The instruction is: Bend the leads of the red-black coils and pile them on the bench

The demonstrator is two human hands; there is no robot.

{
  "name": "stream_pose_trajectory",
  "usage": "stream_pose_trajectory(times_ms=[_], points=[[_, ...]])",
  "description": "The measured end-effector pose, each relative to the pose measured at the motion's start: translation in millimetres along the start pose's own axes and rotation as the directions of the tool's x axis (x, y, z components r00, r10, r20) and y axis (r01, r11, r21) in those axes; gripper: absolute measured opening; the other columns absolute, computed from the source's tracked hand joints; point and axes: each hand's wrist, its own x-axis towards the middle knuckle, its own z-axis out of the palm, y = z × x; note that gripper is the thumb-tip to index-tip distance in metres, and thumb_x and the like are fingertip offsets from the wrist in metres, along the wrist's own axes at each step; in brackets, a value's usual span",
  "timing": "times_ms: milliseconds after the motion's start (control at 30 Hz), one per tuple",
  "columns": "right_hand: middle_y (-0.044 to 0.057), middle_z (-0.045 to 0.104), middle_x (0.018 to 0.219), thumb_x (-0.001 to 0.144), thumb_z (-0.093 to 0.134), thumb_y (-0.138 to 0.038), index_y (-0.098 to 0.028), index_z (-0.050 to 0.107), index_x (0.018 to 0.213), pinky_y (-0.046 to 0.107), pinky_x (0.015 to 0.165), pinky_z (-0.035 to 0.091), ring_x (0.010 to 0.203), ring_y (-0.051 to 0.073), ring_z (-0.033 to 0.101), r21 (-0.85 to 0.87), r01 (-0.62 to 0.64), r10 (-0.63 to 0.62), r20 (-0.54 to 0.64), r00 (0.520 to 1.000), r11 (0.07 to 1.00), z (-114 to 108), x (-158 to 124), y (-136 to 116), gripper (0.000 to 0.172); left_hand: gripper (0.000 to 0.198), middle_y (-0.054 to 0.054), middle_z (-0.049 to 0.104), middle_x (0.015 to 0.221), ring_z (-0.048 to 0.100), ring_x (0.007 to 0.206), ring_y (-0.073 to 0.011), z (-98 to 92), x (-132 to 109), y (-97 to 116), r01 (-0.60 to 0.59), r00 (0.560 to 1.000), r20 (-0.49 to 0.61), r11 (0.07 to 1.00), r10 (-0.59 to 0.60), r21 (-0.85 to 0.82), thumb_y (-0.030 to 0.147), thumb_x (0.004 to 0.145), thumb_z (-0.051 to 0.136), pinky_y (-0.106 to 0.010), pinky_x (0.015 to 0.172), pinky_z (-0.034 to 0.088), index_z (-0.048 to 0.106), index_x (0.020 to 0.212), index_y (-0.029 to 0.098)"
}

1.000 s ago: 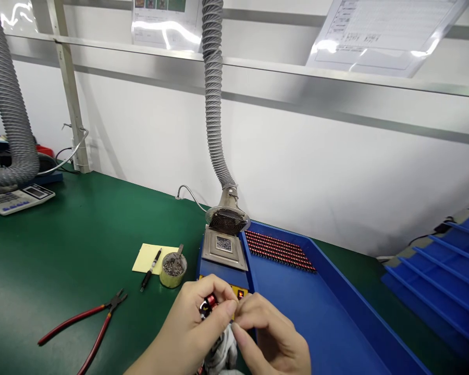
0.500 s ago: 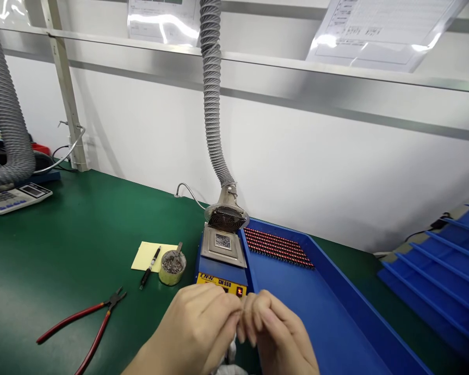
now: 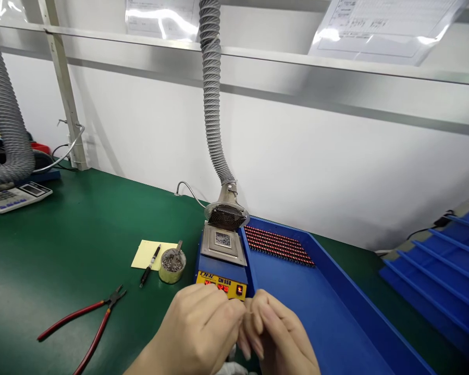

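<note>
My left hand [image 3: 201, 325] and my right hand [image 3: 277, 330] meet at the bottom middle, fingertips pinched together and touching. Whatever lies between the fingers is hidden or too small to name. Just beyond them stands a blue solder pot [image 3: 222, 268] with a yellow front panel, a lit red display and a square of molten metal [image 3: 222, 239] in its top plate. To the left of it sits a small round tub [image 3: 172, 268] of grey scraps with a flat metal tool [image 3: 177, 251] leaning inside.
Red-handled pliers [image 3: 111, 302] lie open at the left, near a black pen [image 3: 150, 266] on yellow paper [image 3: 141, 254]. At right, a blue tray [image 3: 308, 302] holds rows of red-and-black parts [image 3: 277, 246]. A fume extractor hose [image 3: 211, 104] hangs above the pot; ribbed blue trays [image 3: 441, 276] lie far right.
Both hands stay together at the bottom middle, with the fingers shifted slightly. More of the pot's red display shows now. The view has tilted a little.
</note>
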Motion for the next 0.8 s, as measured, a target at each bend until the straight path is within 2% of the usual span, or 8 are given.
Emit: stream_pose_trajectory(times_ms=[133,267,300,367,433,500,633,800], points=[[0.002,0.068,0.07,0.091,0.061,-0.017,-0.022,0.07,0.088,0.026,0.062,0.051,0.066,0.016,0.063,-0.191,0.398,-0.398,0.043,0.917,0.897,-9,5,-3,0.01,0.021,0.002,0.057,0.06,0.049,0.05,-0.0096,-4.0,4,1,0.149,0.987,-0.022,0.965,-0.158,-0.215,0.013,0.098,0.04,-0.019,0.049,0.039,0.056,0.083,0.017],[0.002,0.072,0.081,0.079,0.061,0.005,-0.023,0.07,0.104,0.028,0.071,0.054,0.077,0.018,0.067,-0.482,0.619,-0.652,0.121,0.748,0.621,-3,5,0,0.039,0.021,0.001,0.059,0.063,0.053,0.053,-0.0093,-2.5,3,1,0.18,0.983,0.01,0.937,-0.186,-0.299,0.015,0.098,0.04,-0.017,0.052,0.042,0.056,0.084,0.017],[0.002,0.071,0.078,0.08,0.06,0.004,-0.023,0.07,0.099,0.028,0.069,0.053,0.074,0.018,0.066,-0.521,0.607,-0.66,0.106,0.743,0.6,-1,4,1,0.034,0.022,0.001,0.06,0.063,0.053,0.053,-0.01,-1.0,2,1,0.154,0.988,0.013,0.949,-0.156,-0.277,0.013,0.097,0.039,-0.018,0.052,0.042,0.056,0.084,0.017],[0.001,0.065,0.067,0.087,0.058,-0.008,-0.021,0.066,0.081,0.025,0.06,0.049,0.061,0.015,0.061,-0.531,0.477,-0.553,0.02,0.833,0.7,2,2,2,0.016,0.023,0.0,0.058,0.06,0.049,0.05,-0.0119,2.0,-1,1,0.073,0.997,0.021,0.984,-0.071,-0.161,0.009,0.095,0.038,-0.023,0.048,0.039,0.056,0.081,0.016],[-0.001,0.055,0.055,0.095,0.053,-0.025,-0.02,0.056,0.065,0.024,0.05,0.043,0.049,0.012,0.051,-0.357,0.233,-0.266,-0.046,0.963,0.905,2,0,2,0.031,0.025,0.001,0.054,0.055,0.043,0.046,-0.0137,3.8,-2,0,-0.011,1.0,0.025,1.0,0.012,-0.014,0.006,0.092,0.038,-0.027,0.045,0.033,0.057,0.078,0.016],[-0.002,0.05,0.048,0.099,0.046,-0.036,-0.02,0.053,0.06,0.023,0.046,0.041,0.045,0.012,0.048,-0.11,0.081,-0.084,-0.018,0.996,0.991,-1,1,1,0.043,0.025,0.001,0.051,0.052,0.041,0.045,-0.0138,3.2,-1,0,-0.033,0.999,-0.003,0.999,0.033,0.04,0.005,0.091,0.038,-0.028,0.043,0.031,0.057,0.077,0.016],[0.001,0.069,0.069,0.092,0.06,-0.018,-0.023,0.071,0.088,0.026,0.063,0.051,0.065,0.015,0.063,-0.198,0.385,-0.392,-0.001,0.92,0.902,-8,6,-1,0.013,0.022,0.002,0.056,0.058,0.049,0.048,-0.0099,-1.9,4,1,0.124,0.989,-0.057,0.976,-0.136,-0.179,0.011,0.096,0.041,-0.019,0.047,0.039,0.056,0.081,0.016],[0.0,0.071,0.079,0.08,0.061,0.003,-0.024,0.071,0.1,0.027,0.07,0.053,0.076,0.017,0.066,-0.507,0.589,-0.652,0.068,0.755,0.629,0,3,2,0.035,0.022,0.001,0.06,0.061,0.054,0.05,-0.0097,-0.2,3,3,0.155,0.985,-0.03,0.956,-0.168,-0.249,0.014,0.098,0.04,-0.018,0.05,0.042,0.056,0.083,0.017]])
